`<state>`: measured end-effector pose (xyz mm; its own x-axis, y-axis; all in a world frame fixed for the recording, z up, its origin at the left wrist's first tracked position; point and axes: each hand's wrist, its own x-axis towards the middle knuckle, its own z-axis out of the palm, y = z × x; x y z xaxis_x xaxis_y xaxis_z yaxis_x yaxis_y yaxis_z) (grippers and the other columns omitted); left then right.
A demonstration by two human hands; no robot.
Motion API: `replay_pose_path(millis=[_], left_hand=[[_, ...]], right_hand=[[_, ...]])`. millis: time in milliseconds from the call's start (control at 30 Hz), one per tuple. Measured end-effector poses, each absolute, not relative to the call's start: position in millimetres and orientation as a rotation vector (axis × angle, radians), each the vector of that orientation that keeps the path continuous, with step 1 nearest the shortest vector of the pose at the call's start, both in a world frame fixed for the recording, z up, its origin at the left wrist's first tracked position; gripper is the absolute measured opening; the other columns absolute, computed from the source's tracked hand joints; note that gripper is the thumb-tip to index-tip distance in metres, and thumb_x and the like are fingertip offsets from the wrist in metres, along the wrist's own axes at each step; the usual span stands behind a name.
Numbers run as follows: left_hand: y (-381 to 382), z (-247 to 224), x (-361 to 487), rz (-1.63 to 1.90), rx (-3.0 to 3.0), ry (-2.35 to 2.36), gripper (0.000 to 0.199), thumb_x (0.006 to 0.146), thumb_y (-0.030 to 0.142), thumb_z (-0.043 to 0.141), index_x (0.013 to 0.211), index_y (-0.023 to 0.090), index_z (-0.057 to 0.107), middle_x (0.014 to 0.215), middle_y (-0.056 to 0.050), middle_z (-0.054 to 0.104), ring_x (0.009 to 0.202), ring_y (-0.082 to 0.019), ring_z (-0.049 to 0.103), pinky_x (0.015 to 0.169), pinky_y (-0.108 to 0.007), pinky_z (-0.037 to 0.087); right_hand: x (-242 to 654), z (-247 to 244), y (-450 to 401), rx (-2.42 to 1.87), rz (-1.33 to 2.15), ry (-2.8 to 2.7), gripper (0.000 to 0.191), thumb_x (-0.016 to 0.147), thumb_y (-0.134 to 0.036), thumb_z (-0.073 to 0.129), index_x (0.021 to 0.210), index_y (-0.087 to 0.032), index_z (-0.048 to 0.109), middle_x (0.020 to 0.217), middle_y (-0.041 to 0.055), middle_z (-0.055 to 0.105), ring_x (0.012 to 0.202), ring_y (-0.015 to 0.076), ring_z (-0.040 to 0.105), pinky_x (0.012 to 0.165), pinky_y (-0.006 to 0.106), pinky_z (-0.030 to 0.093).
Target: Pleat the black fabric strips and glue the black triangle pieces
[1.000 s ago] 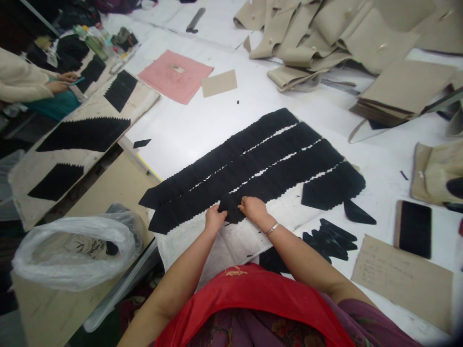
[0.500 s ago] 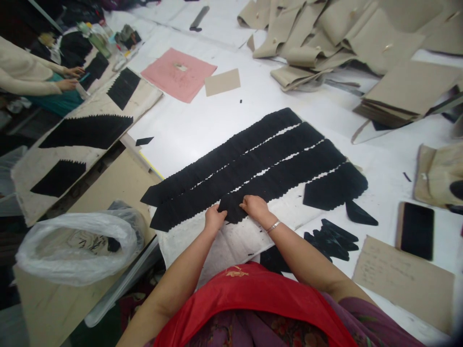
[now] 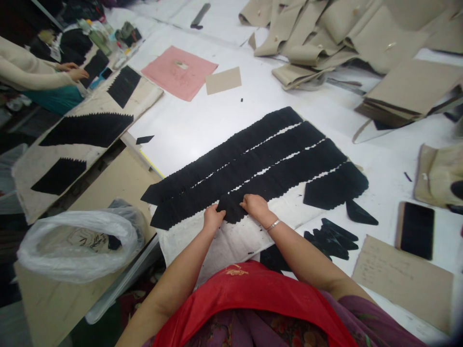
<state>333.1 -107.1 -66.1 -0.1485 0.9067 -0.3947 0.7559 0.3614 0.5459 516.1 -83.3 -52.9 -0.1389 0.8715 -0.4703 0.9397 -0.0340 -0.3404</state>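
Between my hands is a small black piece of material (image 3: 232, 210), with pointed edges along its lower side. My left hand (image 3: 214, 217) pinches its left end, and my right hand (image 3: 255, 206) pinches its right end. Just beyond lie long rows of black zigzag-edged pieces (image 3: 249, 164), slanting up to the right with thin white gaps between them. They rest partly on a pale cloth (image 3: 220, 246). To the right of my hands sit a wider black piece (image 3: 334, 185), a black triangle (image 3: 361, 213) and a loose pile of black pieces (image 3: 333, 240).
A phone (image 3: 415, 230) and a written-on cardboard sheet (image 3: 403, 284) lie at right. Beige material (image 3: 325, 33) is heaped behind, near a pink sheet (image 3: 177, 74). At left stands a plastic-lined bin (image 3: 77, 279); a co-worker's hands (image 3: 74, 72) handle black material on a cloth-covered board.
My hands keep their pinch on the small black piece, with the left shifted very slightly left. At far left, the co-worker's hands have moved up and now hold a black piece.
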Motion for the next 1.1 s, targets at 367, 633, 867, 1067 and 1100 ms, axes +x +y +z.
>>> replay_pose_path(millis=[367, 633, 867, 1067, 1100], left_hand=[[-106.3, -62.0, 338.4, 0.296, 1.429, 1.936, 0.012, 0.065, 0.023, 0.06, 0.07, 0.013, 0.065, 0.062, -0.002, 0.062, 0.06, -0.015, 0.056, 0.056, -0.023, 0.039], [-105.6, -62.0, 337.3, 0.305, 1.465, 1.943, 0.011, 0.064, 0.024, 0.061, 0.068, 0.014, 0.064, 0.064, -0.002, 0.062, 0.062, -0.015, 0.056, 0.059, -0.023, 0.039], [-109.0, -66.6, 331.5, 0.287, 1.486, 1.966, 0.016, 0.066, 0.028, 0.06, 0.074, 0.015, 0.065, 0.064, -0.002, 0.062, 0.063, -0.016, 0.057, 0.06, -0.024, 0.042], [-110.4, -66.6, 330.3, 0.287, 1.441, 1.969, 0.015, 0.066, 0.027, 0.061, 0.073, 0.015, 0.065, 0.065, -0.003, 0.063, 0.066, -0.017, 0.059, 0.062, -0.025, 0.044], [-110.7, -66.6, 330.5, 0.288, 1.435, 1.97, 0.015, 0.066, 0.027, 0.061, 0.073, 0.015, 0.065, 0.065, -0.003, 0.062, 0.065, -0.017, 0.059, 0.061, -0.025, 0.044]], right_hand=[[515.2, -48.6, -84.1, 1.972, -0.885, 2.093, 0.023, 0.083, -0.037, 0.05, 0.088, -0.019, 0.064, 0.089, 0.0071, 0.067, 0.085, 0.019, 0.062, 0.067, 0.024, 0.041], [510.5, -48.6, -85.9, 1.981, -0.842, 2.121, 0.032, 0.085, -0.044, 0.047, 0.092, -0.017, 0.062, 0.093, 0.0102, 0.066, 0.087, 0.0202, 0.061, 0.071, 0.026, 0.042], [508.8, -56.0, -85.0, 1.962, -0.837, 2.125, 0.028, 0.083, -0.042, 0.05, 0.09, -0.018, 0.063, 0.092, 0.0088, 0.067, 0.087, 0.0206, 0.061, 0.07, 0.026, 0.043], [508.5, -53.1, -83.0, 1.952, -0.846, 2.106, 0.029, 0.083, -0.042, 0.049, 0.091, -0.018, 0.063, 0.092, 0.0089, 0.067, 0.088, 0.0207, 0.061, 0.071, 0.026, 0.043], [508.3, -52.5, -82.9, 1.951, -0.851, 2.1, 0.029, 0.084, -0.042, 0.049, 0.092, -0.018, 0.063, 0.092, 0.0091, 0.067, 0.088, 0.0207, 0.061, 0.072, 0.026, 0.043]])
